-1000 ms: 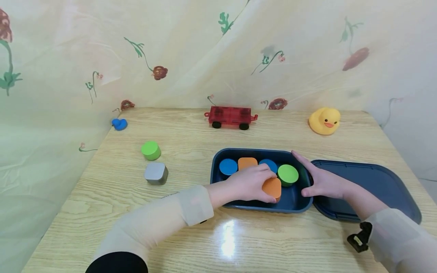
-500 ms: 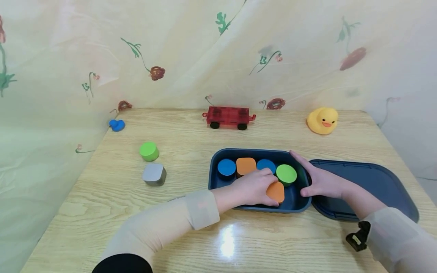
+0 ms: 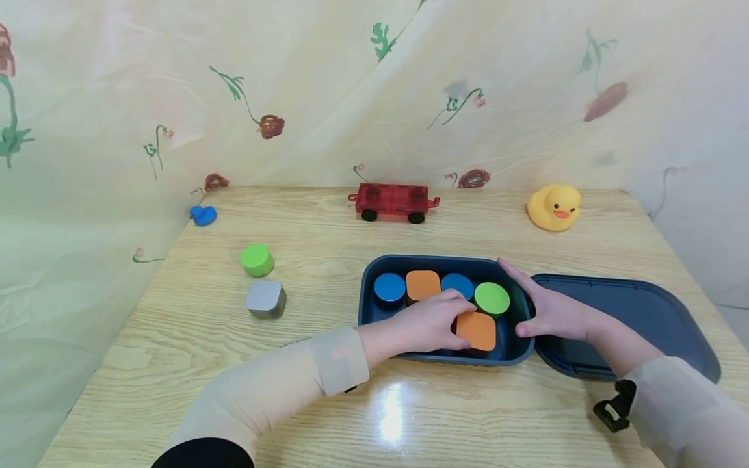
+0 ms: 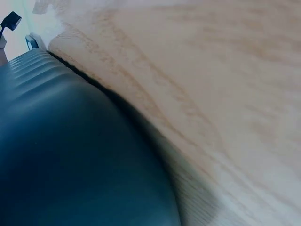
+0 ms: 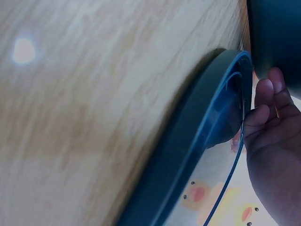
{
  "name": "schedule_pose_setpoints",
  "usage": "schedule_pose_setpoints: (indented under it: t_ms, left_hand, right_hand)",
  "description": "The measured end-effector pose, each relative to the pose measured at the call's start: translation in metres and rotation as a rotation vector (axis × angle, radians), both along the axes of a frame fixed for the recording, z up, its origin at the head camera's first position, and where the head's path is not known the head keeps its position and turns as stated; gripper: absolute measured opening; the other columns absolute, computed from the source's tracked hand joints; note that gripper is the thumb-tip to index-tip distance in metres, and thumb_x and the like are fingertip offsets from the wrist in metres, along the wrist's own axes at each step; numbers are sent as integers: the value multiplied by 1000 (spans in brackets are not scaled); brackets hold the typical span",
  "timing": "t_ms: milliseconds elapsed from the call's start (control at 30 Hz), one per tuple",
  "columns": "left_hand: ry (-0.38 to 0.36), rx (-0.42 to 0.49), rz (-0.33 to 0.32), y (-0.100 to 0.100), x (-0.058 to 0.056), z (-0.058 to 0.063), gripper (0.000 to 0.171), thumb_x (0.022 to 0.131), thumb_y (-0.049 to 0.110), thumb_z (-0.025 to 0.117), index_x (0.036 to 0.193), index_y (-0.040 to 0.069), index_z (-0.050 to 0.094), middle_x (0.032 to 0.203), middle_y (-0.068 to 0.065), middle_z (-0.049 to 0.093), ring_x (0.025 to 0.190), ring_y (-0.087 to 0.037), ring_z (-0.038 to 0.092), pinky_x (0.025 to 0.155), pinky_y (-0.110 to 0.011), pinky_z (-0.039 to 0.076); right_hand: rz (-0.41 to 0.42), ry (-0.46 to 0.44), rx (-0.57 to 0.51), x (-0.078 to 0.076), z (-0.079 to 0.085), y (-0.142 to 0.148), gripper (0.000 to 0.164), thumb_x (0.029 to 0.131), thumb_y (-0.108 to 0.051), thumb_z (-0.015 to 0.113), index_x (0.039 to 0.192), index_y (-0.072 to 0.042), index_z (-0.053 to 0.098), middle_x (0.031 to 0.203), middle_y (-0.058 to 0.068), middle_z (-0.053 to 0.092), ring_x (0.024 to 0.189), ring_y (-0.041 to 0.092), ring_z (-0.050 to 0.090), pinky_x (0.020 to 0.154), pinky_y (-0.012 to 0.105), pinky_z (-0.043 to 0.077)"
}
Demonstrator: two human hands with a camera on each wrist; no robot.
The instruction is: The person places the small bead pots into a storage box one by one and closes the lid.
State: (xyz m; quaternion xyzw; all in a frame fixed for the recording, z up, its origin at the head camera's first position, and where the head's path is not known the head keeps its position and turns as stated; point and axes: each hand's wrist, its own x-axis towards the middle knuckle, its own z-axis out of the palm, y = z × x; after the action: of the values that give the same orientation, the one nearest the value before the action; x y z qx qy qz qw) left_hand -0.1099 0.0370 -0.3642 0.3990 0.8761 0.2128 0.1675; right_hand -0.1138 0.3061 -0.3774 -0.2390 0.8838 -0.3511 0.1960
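Pale, creased sheeting (image 3: 328,58) printed with flowers rises behind a glossy, wood-grained table (image 3: 456,416), which bears a smooth, dark blue box (image 3: 506,343) with rounded corners. A shallow-rimmed lid (image 3: 634,312) lies flat just right of the box. At the box's right end the right hand (image 3: 550,309) is spread, thumb across the rim, index finger at the back corner; how firmly it presses cannot be told. Inside the box, near its front wall, the left hand (image 3: 430,322) pinches an orange block (image 3: 477,332), a rounded square, between thumb and fingers. Behind the box stand a translucent red wagon (image 3: 392,199) and, farther right, a rounded yellow duck (image 3: 554,209). Left of the box sits a grey, soft-cornered block (image 3: 265,299). Along the box's back wall stand 1 orange rounded-square piece (image 3: 423,285), 2 flat-topped blue cylinders (image 3: 389,287) and 1 green cylinder (image 3: 491,298). Another green cylinder (image 3: 256,260) rests left of the box. Smallest, a blue duck (image 3: 203,216) sits farthest left of it.
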Motion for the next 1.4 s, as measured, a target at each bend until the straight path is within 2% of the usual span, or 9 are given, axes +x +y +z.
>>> schedule_pose_setpoints:
  t_ms: [300, 533, 733, 867, 933, 1067, 1133, 1267, 1400]
  left_hand:
    - [32, -9, -7, 4, 4, 2, 54, 87, 38, 66, 133, 13, 52, 121, 4, 49, 99, -3, 47, 85, -9, 37]
    - [34, -24, -9, 8, 5, 3, 54, 88, 40, 63, 134, 13, 51, 125, 4, 47, 104, -3, 46, 88, -10, 37]
    - [-18, 48, 9, 1, 2, 4, 57, 86, 41, 65, 133, 12, 51, 122, 4, 47, 96, -2, 47, 81, -9, 38]
    - [-75, 110, 48, -12, -4, 13, 60, 86, 41, 66, 135, 11, 50, 125, 3, 46, 93, -3, 50, 77, -11, 41]
    - [-78, 123, 74, -21, -7, 19, 61, 86, 42, 66, 136, 12, 49, 127, 3, 45, 95, -4, 51, 77, -13, 42]
    - [-23, 138, 128, -43, -16, 32, 62, 84, 42, 68, 135, 12, 50, 127, 1, 47, 101, -9, 51, 83, -19, 43]
    - [2, 138, 158, -54, -20, 36, 61, 84, 42, 68, 134, 13, 51, 130, -1, 48, 109, -12, 48, 91, -25, 42]
    - [1, 121, 217, -79, -25, 40, 62, 83, 41, 69, 135, 14, 51, 138, -6, 43, 125, -22, 38, 101, -38, 37]
    - [-9, 106, 274, -102, -28, 37, 62, 83, 42, 70, 135, 15, 50, 138, -7, 43, 126, -24, 38, 101, -41, 36]
  right_hand:
    - [4, -11, -9, 0, 0, -1, 102, 81, -52, 67, 150, -33, -5, 152, 27, 6, 125, 56, 27, 88, 69, 31]
    - [-1, -12, -4, 0, 0, -1, 100, 81, -54, 65, 150, -34, -5, 152, 27, 7, 124, 57, 29, 87, 69, 32]
    - [0, -8, 0, 0, 0, -1, 100, 82, -54, 65, 150, -33, -5, 152, 27, 6, 124, 57, 28, 87, 69, 32]
    - [-3, -10, 4, 0, 1, -1, 100, 82, -55, 64, 150, -33, -6, 151, 28, 7, 124, 58, 28, 86, 70, 31]
    - [-3, -9, 9, 0, 2, -2, 100, 82, -56, 63, 150, -34, -6, 151, 28, 7, 123, 59, 29, 86, 71, 31]
    - [-2, 0, 11, -2, 6, -1, 100, 81, -56, 64, 150, -34, -6, 152, 27, 6, 123, 59, 29, 86, 70, 31]
    - [0, 6, 4, -3, 7, -1, 101, 81, -56, 64, 150, -34, -6, 152, 26, 5, 124, 58, 28, 87, 70, 30]
    - [10, 7, -12, -2, 5, 0, 100, 82, -55, 64, 150, -34, -6, 153, 23, 3, 127, 58, 22, 88, 70, 29]
    - [15, 3, -18, 2, 0, 1, 99, 82, -53, 64, 150, -34, -6, 153, 23, 3, 128, 57, 22, 88, 70, 30]
